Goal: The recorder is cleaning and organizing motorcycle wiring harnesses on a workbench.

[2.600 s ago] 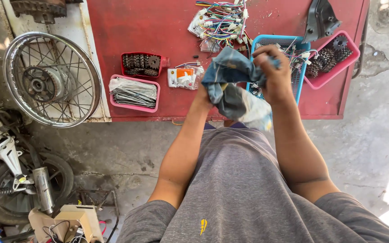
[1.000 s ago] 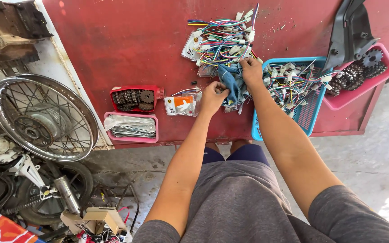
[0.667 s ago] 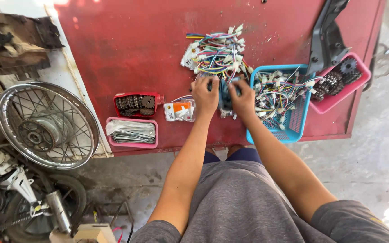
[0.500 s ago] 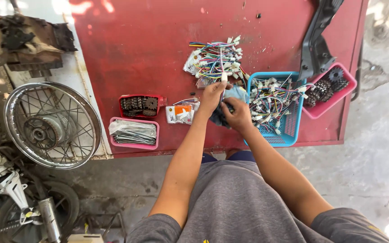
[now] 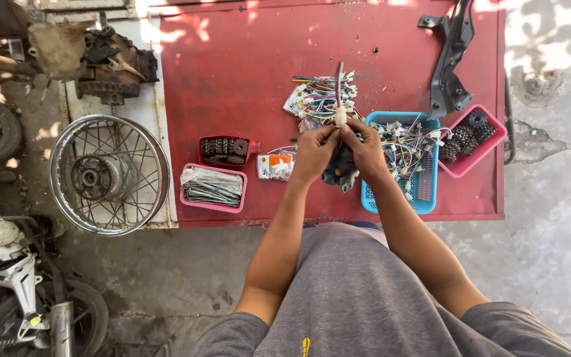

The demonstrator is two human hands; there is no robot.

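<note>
Over the red table [image 5: 232,73] my left hand [image 5: 313,151] and my right hand [image 5: 366,149] meet, fingertips pinched together on a thin wire with a white plug [image 5: 340,116]. The wire stands up past the plug toward the far side. A dark blue rag [image 5: 340,170] lies bunched just under both hands, by the blue basket's left edge. A loose pile of coloured wires [image 5: 317,99] lies right behind the hands.
A blue basket [image 5: 424,195] holds more wiring. A pink tray of sprockets [image 5: 470,140] and a black bracket [image 5: 454,59] are at right. A red chain tray [image 5: 223,149], pink tray of spokes [image 5: 211,186] and orange-white packet [image 5: 275,165] are at left. A spoked wheel [image 5: 108,175] lies beside the table.
The blue rag held up in both hands earlier has gone down onto the table. My hands now pinch a wire with a white plug above it.
</note>
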